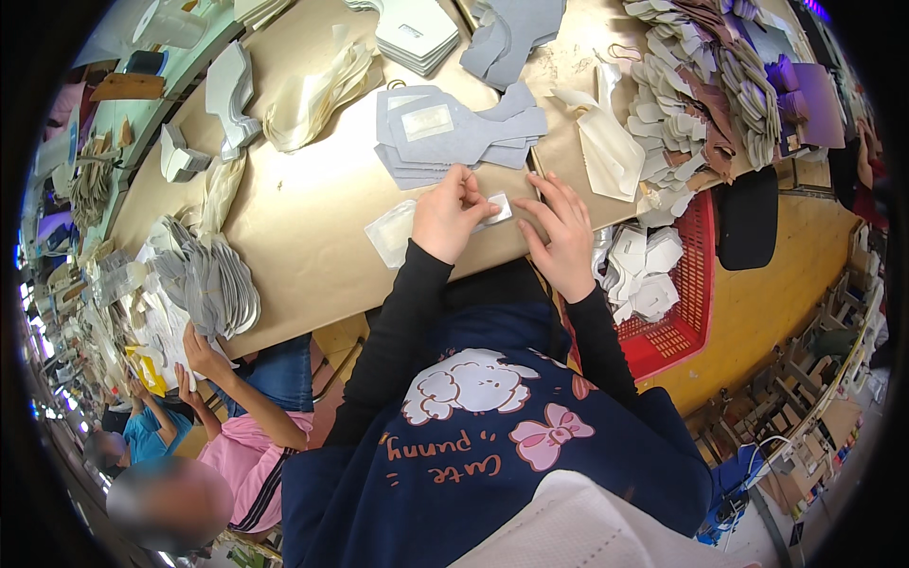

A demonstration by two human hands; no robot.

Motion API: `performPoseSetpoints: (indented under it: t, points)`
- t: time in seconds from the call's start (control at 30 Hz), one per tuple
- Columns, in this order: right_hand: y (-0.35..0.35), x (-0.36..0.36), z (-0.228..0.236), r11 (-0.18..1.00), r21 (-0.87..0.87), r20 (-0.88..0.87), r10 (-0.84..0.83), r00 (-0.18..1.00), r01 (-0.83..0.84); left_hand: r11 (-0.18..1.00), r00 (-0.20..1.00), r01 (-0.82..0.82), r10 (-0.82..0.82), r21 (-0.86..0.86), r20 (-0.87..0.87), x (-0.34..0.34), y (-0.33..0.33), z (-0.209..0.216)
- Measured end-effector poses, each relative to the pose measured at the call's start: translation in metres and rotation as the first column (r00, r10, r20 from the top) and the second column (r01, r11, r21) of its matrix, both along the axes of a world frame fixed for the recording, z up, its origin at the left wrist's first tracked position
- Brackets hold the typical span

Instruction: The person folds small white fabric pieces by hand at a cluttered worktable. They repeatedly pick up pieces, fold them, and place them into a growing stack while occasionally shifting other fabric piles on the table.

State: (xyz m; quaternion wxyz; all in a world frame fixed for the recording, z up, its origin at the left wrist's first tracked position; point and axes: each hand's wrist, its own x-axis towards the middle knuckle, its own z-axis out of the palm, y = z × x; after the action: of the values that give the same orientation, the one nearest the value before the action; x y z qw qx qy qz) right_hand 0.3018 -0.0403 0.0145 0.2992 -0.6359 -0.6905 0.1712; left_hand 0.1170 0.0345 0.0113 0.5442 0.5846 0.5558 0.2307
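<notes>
My left hand (pixel 447 216) is closed in a pinch at the table's near edge, its thumb tip on a small white rectangular piece (pixel 502 205). My right hand (pixel 561 237) is just right of that piece, fingers apart and bent, with nothing visible in them. A pale cream flat piece (pixel 388 233) lies on the table, partly hidden by my left hand. Just beyond my hands is a loose stack of grey-blue cut pieces (pixel 454 133); the top one bears a cream rectangle (pixel 427 122).
Cream sheets (pixel 611 142) and stacks of white cut pieces (pixel 412 38) lie around the brown table (pixel 322 204). A red basket (pixel 699 275) holds white pieces at right. Grey bundles (pixel 204 279) lie at left, near a co-worker in pink (pixel 251 469).
</notes>
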Motion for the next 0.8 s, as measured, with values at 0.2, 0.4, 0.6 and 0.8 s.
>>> performPoseSetpoints:
  t: [0.2, 0.4, 0.6, 0.8]
  points:
    - [0.0, -0.001, 0.0, 1.0, 0.005, 0.007, -0.003, 1.0, 0.003, 0.997, 0.995, 0.015, -0.007, 0.078, -0.103, 0.005, -0.001, 0.005]
    - [0.001, -0.001, 0.0, 1.0, 0.007, 0.005, -0.002, 1.0, 0.002, 0.991, 0.983, 0.048, -0.025, 0.127, -0.18, 0.007, 0.001, 0.011]
    - [0.001, -0.001, 0.001, 1.0, 0.005, 0.005, -0.003, 1.0, 0.003, 0.989, 0.975, 0.075, -0.046, 0.13, -0.216, 0.008, 0.002, 0.009]
    - [0.0, 0.0, 0.0, 1.0, -0.011, 0.026, 0.0, 1.0, 0.0, 0.986, 0.97, 0.084, -0.047, 0.145, -0.24, 0.008, 0.002, 0.009]
